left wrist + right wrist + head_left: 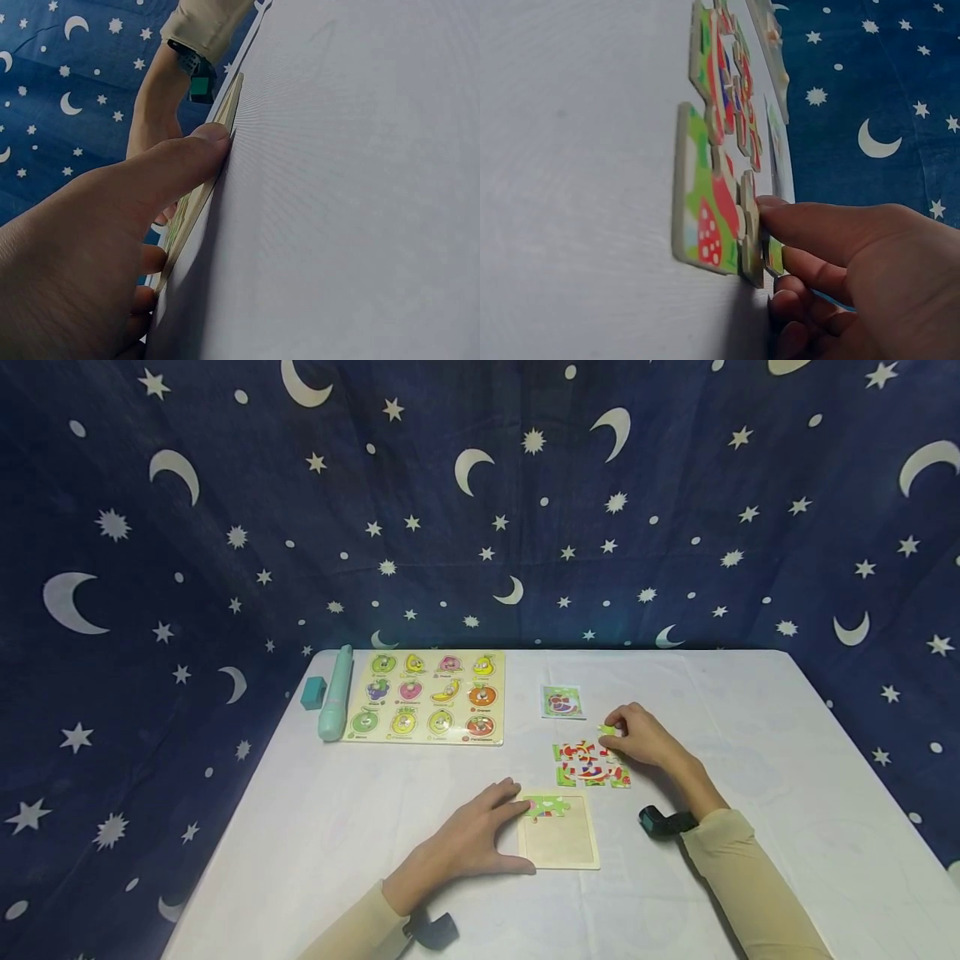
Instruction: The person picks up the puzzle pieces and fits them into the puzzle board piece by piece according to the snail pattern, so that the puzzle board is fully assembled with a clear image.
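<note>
My left hand (468, 835) holds the left side of a small wooden puzzle tray (558, 850), thumb at its near edge and fingers toward the far corner. Joined green pieces (546, 806) lie along the tray's far side. In the left wrist view the thumb (184, 161) presses the tray's rim (238, 94). With thumb and fingers, my right hand (645, 739) pinches a green puzzle piece (607, 729) beside a group of loose red and green pieces (592, 774). The right wrist view shows a strawberry-patterned piece (705, 214) close to the thumb.
Beyond the loose pieces lies a small picture card (562, 702). A fruit puzzle board (427, 697) sits at the back left, beside a mint-green wand-shaped object (336, 697) and a small teal block (313, 692). A starry dark blue curtain (420, 485) hangs behind the white table (360, 810).
</note>
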{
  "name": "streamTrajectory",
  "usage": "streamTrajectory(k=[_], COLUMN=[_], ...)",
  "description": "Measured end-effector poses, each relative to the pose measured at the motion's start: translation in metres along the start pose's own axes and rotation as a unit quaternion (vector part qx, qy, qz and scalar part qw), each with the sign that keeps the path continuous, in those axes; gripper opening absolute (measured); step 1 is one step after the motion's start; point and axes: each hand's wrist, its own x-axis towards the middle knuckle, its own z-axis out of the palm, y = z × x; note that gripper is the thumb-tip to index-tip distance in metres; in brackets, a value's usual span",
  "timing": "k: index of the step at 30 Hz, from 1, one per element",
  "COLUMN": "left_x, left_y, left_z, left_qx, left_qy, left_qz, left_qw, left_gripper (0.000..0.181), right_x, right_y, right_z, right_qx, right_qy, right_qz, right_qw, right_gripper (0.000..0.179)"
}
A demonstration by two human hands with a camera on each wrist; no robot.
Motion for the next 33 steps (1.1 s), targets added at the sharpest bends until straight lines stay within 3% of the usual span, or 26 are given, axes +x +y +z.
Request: streamTrajectory(k=[11,20,27,33], left_x=[0.0,-0.001,-0.002,-0.001], left_y=[-0.001,-0.001,-0.002,-0.001], left_z=[0.0,0.001,0.002,0.001], left_qx=[0.002,0.007,0.015,0.012], left_qy=[0.009,0.018,0.029,0.023], left_qz=[0.009,0.019,0.031,0.022], left_qw=[0.9999,0.9996,0.999,0.9994], left_gripper=[0.086,0.087,0.086,0.086], right_x=[-0.004,-0.005,-0.007,-0.009], right_y=[0.004,0.006,0.009,0.01], right_z=[0.0,0.003,0.005,0.005], right_qx=[0.033,0.033,0.036,0.041], right_qy=[0.016,0.045,0.066,0.085], right_qz=[-0.019,-0.027,-0.029,-0.035], right_qw=[0.9992,0.9981,0.9968,0.9949], right_gripper=[0.036,0.021,0.025,0.024])
